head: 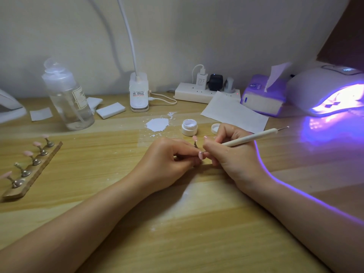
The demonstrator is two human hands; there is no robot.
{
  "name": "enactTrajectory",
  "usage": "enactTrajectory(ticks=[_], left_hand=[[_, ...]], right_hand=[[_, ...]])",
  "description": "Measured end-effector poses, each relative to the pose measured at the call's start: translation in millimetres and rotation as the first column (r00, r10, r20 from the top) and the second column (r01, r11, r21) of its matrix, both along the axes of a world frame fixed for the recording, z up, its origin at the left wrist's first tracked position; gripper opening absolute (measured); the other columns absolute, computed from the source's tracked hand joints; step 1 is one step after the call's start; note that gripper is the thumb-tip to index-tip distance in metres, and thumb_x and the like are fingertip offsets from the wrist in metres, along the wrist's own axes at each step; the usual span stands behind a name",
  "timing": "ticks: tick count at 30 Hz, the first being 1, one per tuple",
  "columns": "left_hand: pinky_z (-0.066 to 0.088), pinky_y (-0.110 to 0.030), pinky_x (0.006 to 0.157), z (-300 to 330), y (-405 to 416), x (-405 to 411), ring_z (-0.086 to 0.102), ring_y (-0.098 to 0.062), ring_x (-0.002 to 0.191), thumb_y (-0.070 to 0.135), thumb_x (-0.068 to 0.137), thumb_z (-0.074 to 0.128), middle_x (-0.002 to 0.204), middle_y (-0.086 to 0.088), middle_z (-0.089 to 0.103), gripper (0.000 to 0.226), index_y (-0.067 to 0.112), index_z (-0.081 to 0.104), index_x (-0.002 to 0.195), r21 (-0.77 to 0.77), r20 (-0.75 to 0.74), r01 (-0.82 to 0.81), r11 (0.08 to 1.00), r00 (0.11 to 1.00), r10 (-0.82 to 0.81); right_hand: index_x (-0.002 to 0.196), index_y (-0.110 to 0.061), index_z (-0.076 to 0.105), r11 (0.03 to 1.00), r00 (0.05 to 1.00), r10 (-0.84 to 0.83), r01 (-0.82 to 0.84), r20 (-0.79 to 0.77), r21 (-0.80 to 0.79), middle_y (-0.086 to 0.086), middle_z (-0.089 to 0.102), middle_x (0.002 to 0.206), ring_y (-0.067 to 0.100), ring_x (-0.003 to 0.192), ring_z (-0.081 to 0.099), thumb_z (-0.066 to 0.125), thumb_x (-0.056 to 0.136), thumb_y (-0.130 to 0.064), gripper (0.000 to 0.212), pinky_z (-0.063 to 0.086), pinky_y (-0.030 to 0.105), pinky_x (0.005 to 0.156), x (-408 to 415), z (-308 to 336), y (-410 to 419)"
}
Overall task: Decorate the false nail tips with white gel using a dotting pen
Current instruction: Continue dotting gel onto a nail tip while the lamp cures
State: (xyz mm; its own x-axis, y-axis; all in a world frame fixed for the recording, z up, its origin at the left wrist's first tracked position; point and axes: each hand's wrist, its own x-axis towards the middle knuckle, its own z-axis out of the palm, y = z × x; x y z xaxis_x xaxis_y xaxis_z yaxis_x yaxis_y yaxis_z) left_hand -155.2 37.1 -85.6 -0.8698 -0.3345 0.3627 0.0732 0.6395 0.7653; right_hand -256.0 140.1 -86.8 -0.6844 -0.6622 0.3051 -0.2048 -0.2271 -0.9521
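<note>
At the far left of the wooden bench (98, 194), a wooden strip (37, 170) carries five small metal stands; four hold pink nail tips (27, 153), and the second from the near end looks bare. Behind it a clear pump bottle (68, 95) holds a low level of clear liquid. Toward the middle, a patch of white spill (157, 124) lies beside an open white gel jar (189, 127) with white gel inside, its lid (215, 128) just to the right. In front, the left hand (167, 160) has its fingers (189, 153) curled, pinching a small stand topped with a pink nail tip (195, 138). The right hand (232, 154) grips the dotting pen (254, 137) in curled fingers, its lower end at the left fingertips. At far right a tissue box (262, 97) and a lit nail lamp (331, 91) glow purple.
</note>
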Motion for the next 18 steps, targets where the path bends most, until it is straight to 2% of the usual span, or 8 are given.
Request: enactTrajectory(ticks=[6, 9, 13, 15, 18], left_hand=[[0.050, -0.033, 0.076, -0.9, -0.3, -0.1, 0.065, -0.013, 0.077, 0.003, 0.078, 0.069, 0.080, -0.001, 0.071, 0.032, 0.034, 0.067, 0.082, 0.014, 0.003, 0.006, 1.000, 1.000, -0.006], [0.050, -0.031, 0.076, -0.5, -0.3, -0.4, 0.065, -0.011, 0.076, 0.003, 0.078, 0.069, 0.079, 0.002, 0.070, 0.031, 0.033, 0.067, 0.087, 0.014, 0.005, 0.012, 1.000, 1.000, -0.012], [0.050, -0.034, 0.077, -0.4, -0.4, 0.0, 0.065, -0.014, 0.078, 0.004, 0.078, 0.069, 0.080, 0.001, 0.071, 0.033, 0.037, 0.067, 0.084, 0.020, 0.002, 0.018, 1.000, 1.000, -0.018], [0.049, -0.035, 0.076, -1.0, -0.6, -0.4, 0.065, -0.015, 0.077, 0.003, 0.078, 0.070, 0.081, -0.001, 0.072, 0.030, 0.031, 0.068, 0.090, 0.017, 0.006, 0.011, 1.000, 1.000, -0.011], [0.049, -0.036, 0.076, -1.2, -0.7, -0.4, 0.065, -0.015, 0.077, 0.002, 0.078, 0.069, 0.081, -0.002, 0.072, 0.031, 0.032, 0.067, 0.089, 0.012, 0.004, 0.007, 1.000, 1.000, -0.007]], right_hand=[[0.056, -0.011, 0.038, 1.000, 1.000, -0.010, 0.010, 0.011, -0.005, -0.006, 0.049, 0.034, 0.004, 0.037, 0.048, 0.062, 0.080, -0.001, 0.036, 0.043, 0.019, 0.049, -0.8, -1.3, -0.6], [0.055, -0.012, 0.037, 1.000, 0.997, -0.006, 0.008, 0.073, -0.023, -0.005, 0.046, 0.033, 0.004, 0.037, 0.054, 0.064, 0.077, -0.002, 0.036, 0.044, 0.019, 0.049, -1.5, -0.9, -0.8], [0.055, -0.012, 0.035, 1.000, 0.993, 0.011, -0.007, 0.121, -0.028, -0.005, 0.043, 0.032, 0.003, 0.033, 0.050, 0.063, 0.078, 0.000, 0.038, 0.045, 0.032, 0.062, -0.7, 0.5, -0.7], [0.056, -0.011, 0.035, 1.000, 0.996, 0.015, -0.014, 0.085, -0.012, -0.007, 0.043, 0.032, 0.002, 0.032, 0.047, 0.062, 0.080, 0.000, 0.038, 0.044, 0.028, 0.058, -0.3, 0.6, -0.5], [0.055, -0.010, 0.034, 1.000, 0.999, 0.020, -0.021, 0.036, 0.011, -0.007, 0.045, 0.032, 0.002, 0.032, 0.041, 0.061, 0.081, 0.001, 0.039, 0.038, 0.019, 0.047, 0.0, 0.9, -0.1]])
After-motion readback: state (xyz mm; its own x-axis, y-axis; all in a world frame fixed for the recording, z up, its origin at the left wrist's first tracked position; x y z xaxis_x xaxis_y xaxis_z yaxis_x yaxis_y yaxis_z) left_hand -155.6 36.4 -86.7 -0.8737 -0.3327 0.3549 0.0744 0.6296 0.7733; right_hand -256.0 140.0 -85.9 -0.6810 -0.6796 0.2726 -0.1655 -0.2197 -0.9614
